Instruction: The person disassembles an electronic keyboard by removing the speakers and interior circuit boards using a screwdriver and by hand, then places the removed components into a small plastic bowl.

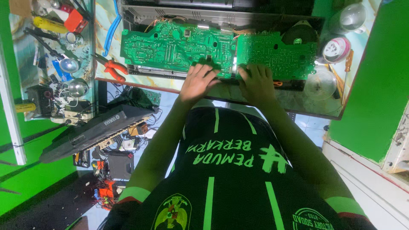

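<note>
The left hand (197, 81) is laid flat, fingers spread and its grip apart, on the near edge of the long green circuit board (177, 46). The right hand (257, 83) is pressed beside it on the near edge of the smaller green circuit board (276, 53), fingers curled a little; whether anything is pinched under them cannot be told. The two hands are set near each other without touching. Both boards are seated side by side in an opened grey device casing (221, 17), which is rested on the table (298, 104) directly ahead of the person. At the right end of the casing a round black speaker (300, 35) is seen. Just beside it, on the table, a clear glass dome (320, 84) and a round reel (336, 49) are placed. To the left of the boards, red-handled pliers (111, 68) are laid on the table. Below the table, at the left, a black keyboard instrument (96, 132) is propped among tangled wires.
</note>
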